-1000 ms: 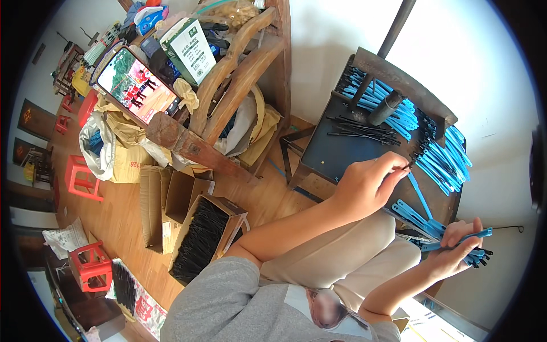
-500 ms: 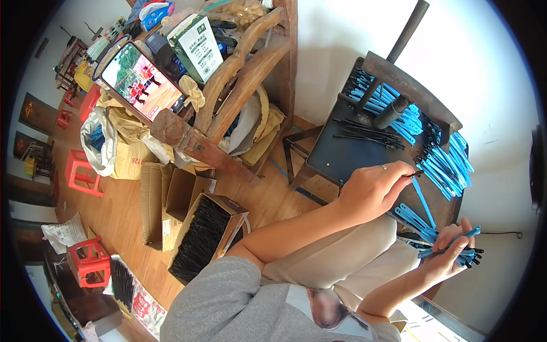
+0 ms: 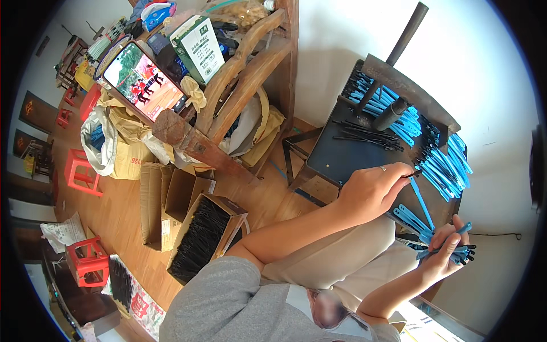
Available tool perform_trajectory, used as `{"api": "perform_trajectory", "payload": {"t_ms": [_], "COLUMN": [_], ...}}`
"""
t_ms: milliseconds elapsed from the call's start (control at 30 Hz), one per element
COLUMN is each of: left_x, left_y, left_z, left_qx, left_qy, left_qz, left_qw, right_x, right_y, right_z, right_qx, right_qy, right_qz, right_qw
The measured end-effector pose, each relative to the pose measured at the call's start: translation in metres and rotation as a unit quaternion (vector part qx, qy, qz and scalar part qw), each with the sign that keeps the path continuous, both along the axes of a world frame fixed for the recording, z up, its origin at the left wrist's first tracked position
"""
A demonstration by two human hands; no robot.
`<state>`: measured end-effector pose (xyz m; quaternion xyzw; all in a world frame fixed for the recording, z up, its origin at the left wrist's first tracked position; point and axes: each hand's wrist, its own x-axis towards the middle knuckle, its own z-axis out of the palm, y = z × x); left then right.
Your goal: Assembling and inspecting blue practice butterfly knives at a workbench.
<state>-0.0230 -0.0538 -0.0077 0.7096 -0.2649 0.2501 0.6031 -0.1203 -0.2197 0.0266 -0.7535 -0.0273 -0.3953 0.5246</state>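
My left hand (image 3: 373,191) is closed in a pinch, thumb against fingertips, at the dark end of a slim blue plastic strip (image 3: 420,199). That strip slants down toward my other hand. My right hand (image 3: 444,246) is closed around a bundle of blue strips (image 3: 462,228), whose black tips (image 3: 468,253) poke out past the fingers. Between the hands, beside my knee, lie several loose blue strips (image 3: 411,219). On the dark bench, beyond my left hand, is a pile of blue strips with black ends (image 3: 447,171). A small heap of thin black strips (image 3: 364,135) rests farther back.
A metal press with a bar handle (image 3: 407,34) rises over the bench (image 3: 330,154), with more blue strips (image 3: 393,105) behind its post. At left stand a cardboard box of black strips (image 3: 202,236), open cartons (image 3: 154,205), a wooden rack (image 3: 199,151) holding a phone (image 3: 145,82), and red stools (image 3: 88,262).
My right hand with its bundle has shifted slightly left and up. My left hand keeps its pinch in nearly the same place. The picture on the phone has changed.
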Motion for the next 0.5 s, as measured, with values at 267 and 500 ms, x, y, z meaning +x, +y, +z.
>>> {"api": "perform_trajectory", "payload": {"t_ms": [267, 500], "left_x": [-0.0012, 0.0009], "left_y": [0.0027, 0.0024], "left_z": [0.0006, 0.0019], "left_qx": [0.006, 0.004], "left_qy": [-0.001, 0.010], "left_qz": [0.001, -0.020], "left_qw": [1.000, 1.000], "right_x": [-0.0038, -0.0064], "right_y": [-0.0015, -0.0045], "right_z": [0.0044, 0.0068], "right_qx": [0.011, 0.007], "right_qy": [-0.008, -0.009], "right_qz": [-0.008, -0.022], "right_qw": [1.000, 1.000]}}
